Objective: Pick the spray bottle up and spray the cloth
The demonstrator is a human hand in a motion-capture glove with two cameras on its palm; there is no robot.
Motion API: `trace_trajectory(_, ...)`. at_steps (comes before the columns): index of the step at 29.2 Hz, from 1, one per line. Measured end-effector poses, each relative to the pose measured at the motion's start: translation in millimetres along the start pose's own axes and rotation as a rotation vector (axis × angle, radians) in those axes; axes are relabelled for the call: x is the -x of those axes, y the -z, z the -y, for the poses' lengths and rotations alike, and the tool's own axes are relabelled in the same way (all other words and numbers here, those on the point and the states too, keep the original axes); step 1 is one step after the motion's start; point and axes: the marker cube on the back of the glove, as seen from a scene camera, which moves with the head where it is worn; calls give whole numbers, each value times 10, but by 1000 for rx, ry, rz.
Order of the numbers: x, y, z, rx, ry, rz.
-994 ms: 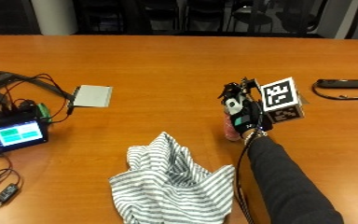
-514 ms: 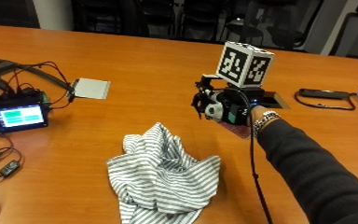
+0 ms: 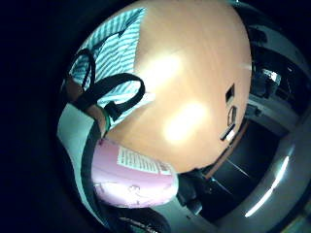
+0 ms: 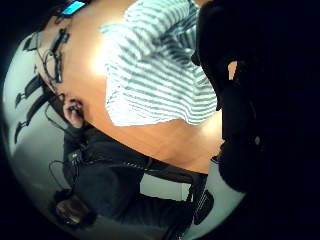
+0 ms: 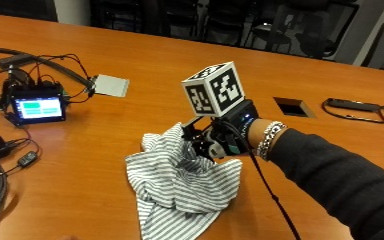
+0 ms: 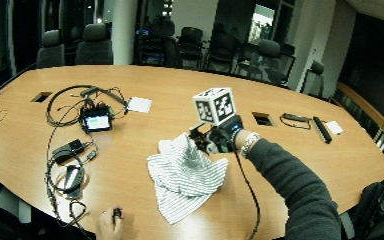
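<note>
The gloved right hand hangs above the tabletop, at the far right edge of the striped cloth. The hand carries the pink spray bottle. In the outside view the bottle is almost wholly hidden behind the hand and its rig. The little-finger-side palm view shows the bottle's pink body with its white label close against the palm. The fingers appear curled round the bottle, though no view shows the trigger finger or the nozzle plainly.

Governing relation: the cloth lies crumpled on the tabletop directly below the hand and to its near left. The thumb-side palm view confirms this; the striped cloth fills much of the field under the palm. The hand is directly over the cloth's edge, not well apart from it.

Bottle axis: judged roughly upright in the grip, with its base toward the wrist side. The pictures do not settle which way the nozzle faces.

Judgement: the pick-up step looks complete. The remaining step is the spray itself. The nozzle should point down and toward the near left, where the bulk of the cloth lies.

The bare left hand rests at the near table edge, well apart from the cloth. The right hand is the nearer.
</note>
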Motion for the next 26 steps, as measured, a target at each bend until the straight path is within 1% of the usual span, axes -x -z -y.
trace_trajectory(7,219,-314,88,126,-5,-145)
trace_trajectory(10,265,-369,131,146,14,-146)
trace_trajectory(13,322,-298,133,141,41,-112)
trace_trajectory(18,491,56,98,44,121,20)
trace_trajectory(26,878,663,93,-226,365,432)
